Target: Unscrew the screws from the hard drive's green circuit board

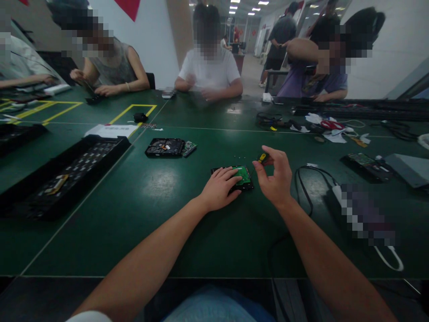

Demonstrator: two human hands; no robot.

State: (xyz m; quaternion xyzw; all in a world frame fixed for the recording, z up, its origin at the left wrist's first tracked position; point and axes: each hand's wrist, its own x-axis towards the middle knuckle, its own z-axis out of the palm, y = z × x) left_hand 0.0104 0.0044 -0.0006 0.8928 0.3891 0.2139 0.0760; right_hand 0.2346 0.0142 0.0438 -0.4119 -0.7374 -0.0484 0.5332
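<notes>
A hard drive [246, 176] with a green circuit board facing up lies on the dark green table in front of me. My left hand [219, 189] rests over its left part, fingers across the top and thumb along the near side, holding it down. Just right of the drive, my right hand [276, 177] pinches a small yellow and black screwdriver [263, 158] between thumb and fingers. The screwdriver's thin shaft slants down left towards the board; whether its tip touches a screw is too small to tell. A few tiny bits, perhaps screws [240, 157], lie just beyond the drive.
An opened black drive [166, 147] and a small circuit board [189, 148] lie farther left. A long black tray [67, 174] stands at left. Cables [303, 188], a power strip [345, 203] and another drive [365, 167] are at right. Several people sit across the table.
</notes>
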